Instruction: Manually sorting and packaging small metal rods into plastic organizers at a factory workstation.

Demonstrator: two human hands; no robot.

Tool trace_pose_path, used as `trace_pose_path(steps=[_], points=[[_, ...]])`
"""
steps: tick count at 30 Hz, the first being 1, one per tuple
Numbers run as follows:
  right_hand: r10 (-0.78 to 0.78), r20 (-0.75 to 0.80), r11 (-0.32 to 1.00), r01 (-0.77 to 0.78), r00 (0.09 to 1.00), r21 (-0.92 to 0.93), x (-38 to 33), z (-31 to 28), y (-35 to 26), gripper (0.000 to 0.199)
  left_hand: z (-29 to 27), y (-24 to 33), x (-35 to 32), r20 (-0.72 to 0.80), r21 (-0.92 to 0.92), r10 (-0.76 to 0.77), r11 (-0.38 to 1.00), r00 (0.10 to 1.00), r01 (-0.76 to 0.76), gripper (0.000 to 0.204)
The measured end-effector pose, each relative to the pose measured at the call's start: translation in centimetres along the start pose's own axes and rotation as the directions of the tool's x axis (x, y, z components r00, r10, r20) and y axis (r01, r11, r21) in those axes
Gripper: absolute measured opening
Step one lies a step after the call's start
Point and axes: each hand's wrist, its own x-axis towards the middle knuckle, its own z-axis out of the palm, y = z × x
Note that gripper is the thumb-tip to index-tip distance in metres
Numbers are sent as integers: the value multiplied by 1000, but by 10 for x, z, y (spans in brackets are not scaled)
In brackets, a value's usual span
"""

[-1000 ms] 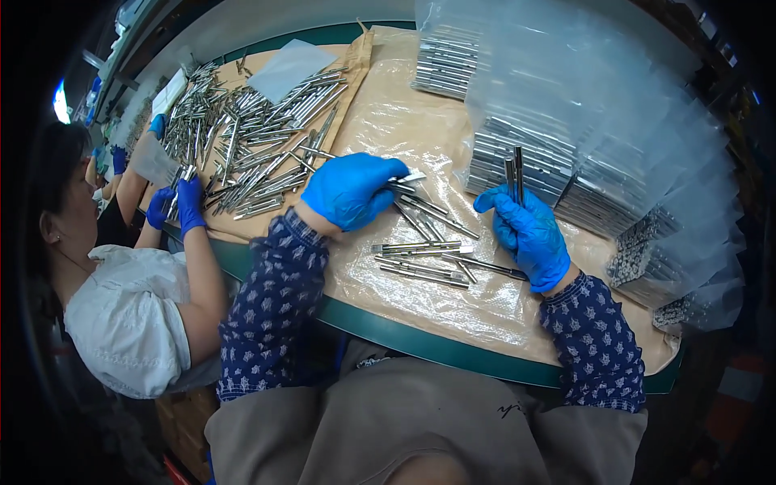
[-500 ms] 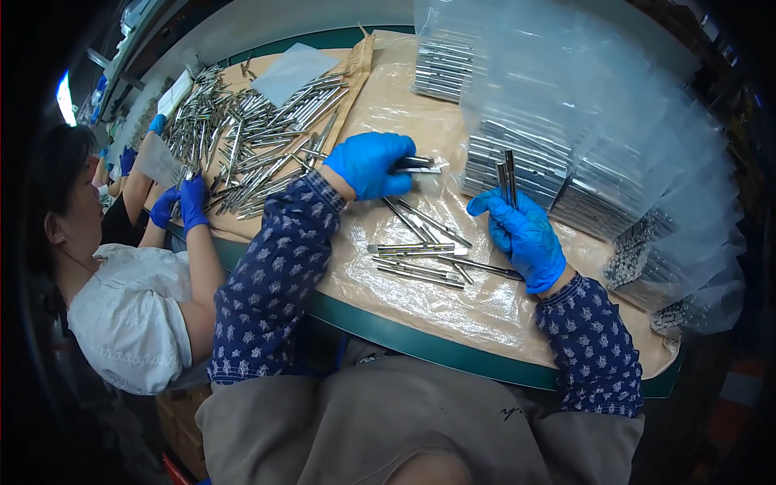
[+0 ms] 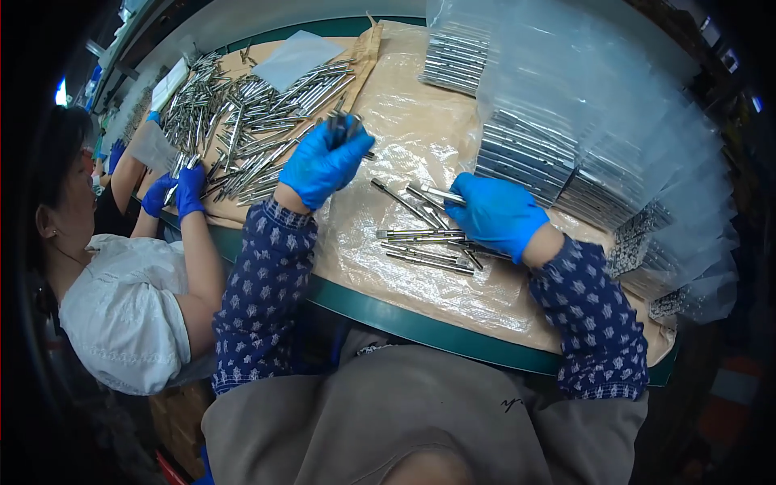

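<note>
— Rods of silvery metal lie heaped farthest left; what do we have near their right edge?
— Our left hand in its blue glove, fingers closed around a bundle of slim dark-and-silver metal rods, tips pointing away from us.
— And mid-table?
— A small loose pile of thin silvery rods, most lying nearly crosswise, a couple slanting down to the right.
— Which hand is nearer it?
— Our blue-gloved right hand, over the pile's right end, gripping one flat-tipped silvery rod that points left, towards our other hand. Whether its fingers touch the pile, we cannot tell.
— Beyond it?
— Clear plastic bags filled with metal rods, just right of us.
</note>
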Motion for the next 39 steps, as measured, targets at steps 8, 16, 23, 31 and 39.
trace_pose_path(steps=[8, 16, 23, 31, 39], points=[[-7, 163, 960, 52, 987, -273, 18, -12, -12, 35, 24, -7, -26, 175, 752, -41, 651, 984, -107, 18], [-81, 60, 997, 81, 995, 10, -18, -41, 7, 24, 28, -1, -42, 237, 546, 31, 823, 971, -160, 38], [178, 50, 121, -72, 983, 990, -90, -33, 68, 10, 100, -6, -31, 471, 744, 202, 432, 859, -509, 42], [249, 12, -50, 1, 968, 999, -93, 0, 73, 14, 196, -42, 4, 403, 878, 21, 274, 915, -393, 14], [284, 75, 393, -187, 956, 900, -97, -25, 12, 25, 123, -7, -3, -124, -408, -5, 912, 992, -47, 27]])
